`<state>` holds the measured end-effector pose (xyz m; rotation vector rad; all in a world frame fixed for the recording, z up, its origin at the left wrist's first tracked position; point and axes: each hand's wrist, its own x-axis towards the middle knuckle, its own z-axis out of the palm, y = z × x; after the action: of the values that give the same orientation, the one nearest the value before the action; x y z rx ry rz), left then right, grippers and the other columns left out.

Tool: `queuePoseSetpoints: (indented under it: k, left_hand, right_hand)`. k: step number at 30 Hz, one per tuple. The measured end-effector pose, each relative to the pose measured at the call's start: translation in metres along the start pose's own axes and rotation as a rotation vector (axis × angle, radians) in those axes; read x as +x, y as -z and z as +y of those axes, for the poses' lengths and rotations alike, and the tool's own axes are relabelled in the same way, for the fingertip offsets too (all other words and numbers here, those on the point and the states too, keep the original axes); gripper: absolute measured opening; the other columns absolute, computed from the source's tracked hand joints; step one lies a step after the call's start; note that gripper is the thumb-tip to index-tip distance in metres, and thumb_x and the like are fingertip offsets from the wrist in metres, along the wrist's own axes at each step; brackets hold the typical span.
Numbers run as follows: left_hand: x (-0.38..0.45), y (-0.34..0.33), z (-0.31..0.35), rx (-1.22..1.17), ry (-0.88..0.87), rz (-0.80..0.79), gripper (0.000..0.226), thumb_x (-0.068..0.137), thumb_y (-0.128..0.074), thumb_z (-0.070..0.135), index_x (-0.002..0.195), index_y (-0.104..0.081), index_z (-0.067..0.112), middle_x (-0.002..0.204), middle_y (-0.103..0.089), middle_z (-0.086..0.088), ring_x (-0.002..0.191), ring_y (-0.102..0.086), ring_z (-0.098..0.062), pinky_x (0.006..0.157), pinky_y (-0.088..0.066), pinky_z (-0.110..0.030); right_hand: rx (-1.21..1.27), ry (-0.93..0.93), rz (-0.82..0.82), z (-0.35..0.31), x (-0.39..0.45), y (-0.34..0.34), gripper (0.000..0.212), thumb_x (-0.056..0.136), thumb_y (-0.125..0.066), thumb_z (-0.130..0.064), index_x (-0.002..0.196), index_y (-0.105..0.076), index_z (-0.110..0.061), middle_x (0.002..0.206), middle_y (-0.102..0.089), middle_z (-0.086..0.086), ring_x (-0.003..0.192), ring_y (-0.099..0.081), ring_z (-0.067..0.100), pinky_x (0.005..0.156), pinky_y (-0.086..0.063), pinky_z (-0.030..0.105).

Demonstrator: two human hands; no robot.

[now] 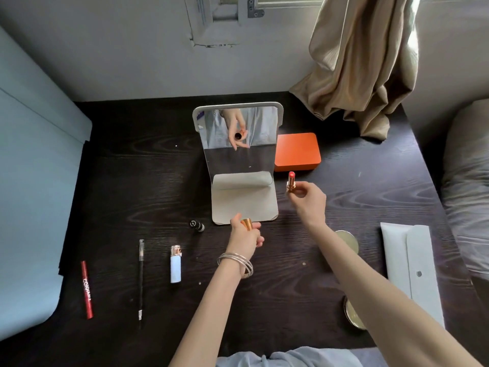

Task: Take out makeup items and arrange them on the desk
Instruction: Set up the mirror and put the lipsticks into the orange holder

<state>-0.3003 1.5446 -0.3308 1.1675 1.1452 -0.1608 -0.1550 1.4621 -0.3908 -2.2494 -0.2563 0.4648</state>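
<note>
My right hand (308,201) holds an open red lipstick (291,181) upright, its gold base pinched in the fingers, just right of the standing mirror (239,144). My left hand (244,235) grips the gold lipstick cap (247,223) near the mirror's grey base. Laid out on the dark desk (148,181) at the left are a red pen-shaped tube (87,290), a thin black pencil (141,279), a pale blue-white lipstick tube (176,264) and a small black bottle (197,225). A white pouch (410,263) lies at the right.
An orange box (297,152) sits behind the lipstick. Two round gold compacts (349,241) (353,315) are partly hidden by my right forearm. A beige curtain (362,64) hangs onto the desk's far right corner. A blue-grey panel (31,181) borders the left.
</note>
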Motion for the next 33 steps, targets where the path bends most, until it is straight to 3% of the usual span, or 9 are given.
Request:
queuePoseSetpoints:
  k: [5, 9, 15, 21, 28, 33]
  left_hand:
    - [0.006, 0.003, -0.007, 0.063, 0.004, -0.090, 0.079, 0.083, -0.055, -0.013, 0.145, -0.013, 0.011, 0.125, -0.058, -0.011, 0.092, -0.060, -0.018, 0.073, -0.050, -0.020]
    - [0.013, 0.004, -0.006, 0.118, -0.005, -0.088, 0.072, 0.083, -0.059, -0.008, 0.143, -0.021, 0.008, 0.124, -0.060, -0.007, 0.109, -0.059, -0.024, 0.073, -0.049, -0.015]
    - [0.020, 0.008, -0.002, 0.153, -0.011, -0.076, 0.070, 0.084, -0.060, -0.004, 0.142, -0.024, 0.011, 0.117, -0.061, -0.001, 0.110, -0.058, -0.020, 0.076, -0.049, -0.016]
    - [0.020, 0.011, -0.003, 0.142, -0.006, -0.069, 0.069, 0.084, -0.060, -0.004, 0.142, -0.026, 0.011, 0.109, -0.060, 0.003, 0.108, -0.059, -0.020, 0.073, -0.049, -0.015]
    - [0.020, 0.010, -0.004, 0.132, -0.012, -0.079, 0.065, 0.084, -0.062, -0.002, 0.139, -0.029, 0.010, 0.119, -0.062, -0.002, 0.109, -0.060, -0.020, 0.075, -0.050, -0.015]
    - [0.018, 0.009, -0.001, 0.056, -0.039, -0.053, 0.050, 0.081, -0.067, 0.002, 0.120, -0.038, 0.011, 0.121, -0.063, -0.004, 0.102, -0.060, -0.013, 0.073, -0.050, -0.013]
  right_hand:
    - [-0.091, -0.032, -0.001, 0.001, 0.033, -0.014, 0.024, 0.080, -0.070, -0.016, 0.104, -0.070, -0.013, 0.102, -0.071, 0.007, 0.098, -0.063, 0.023, 0.089, -0.045, 0.035]
    - [-0.096, -0.065, -0.004, 0.002, 0.045, -0.027, 0.024, 0.079, -0.072, -0.015, 0.103, -0.071, -0.013, 0.107, -0.068, 0.007, 0.101, -0.062, 0.024, 0.093, -0.043, 0.039]
    - [-0.158, -0.100, -0.011, 0.013, 0.047, -0.039, 0.024, 0.081, -0.070, -0.018, 0.104, -0.071, -0.018, 0.111, -0.055, 0.003, 0.103, -0.054, 0.019, 0.090, -0.027, 0.033]
    - [-0.251, -0.102, -0.025, 0.016, 0.052, -0.046, 0.025, 0.083, -0.067, -0.024, 0.108, -0.069, -0.023, 0.112, -0.062, 0.005, 0.107, -0.053, 0.026, 0.087, -0.028, 0.037]
    - [-0.238, -0.093, -0.011, 0.018, 0.053, -0.047, 0.024, 0.082, -0.068, -0.025, 0.106, -0.069, -0.023, 0.108, -0.065, 0.003, 0.104, -0.054, 0.026, 0.084, -0.026, 0.037]
    - [-0.134, -0.174, -0.033, 0.013, 0.047, -0.041, 0.043, 0.076, -0.073, -0.023, 0.117, -0.058, -0.023, 0.099, -0.064, -0.006, 0.095, -0.056, 0.017, 0.082, -0.025, 0.033]
